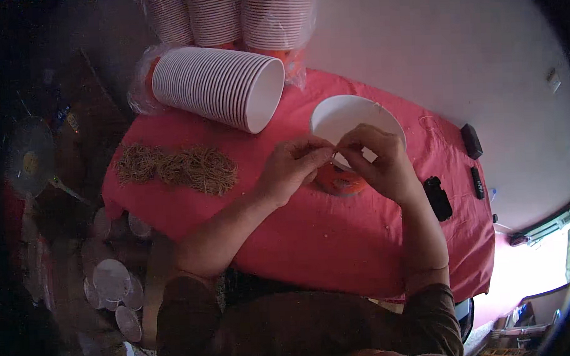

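An orange paper cup with a white inside [349, 116] stands on the red-covered table [312, 240], its mouth toward me. My left hand [292, 168] and my right hand [378, 162] meet just in front of the cup, fingertips pinched together. A thin pale strand seems to run between the fingertips; it is too small to tell what it is. A heap of tan rubber bands [181, 166] lies to the left of my hands.
A long stack of nested white cups [222, 86] lies on its side at the back of the table. More wrapped cup stacks [229, 17] stand behind. Two black objects [437, 198] [471, 140] sit at the right. Covered cups [113, 281] lie lower left.
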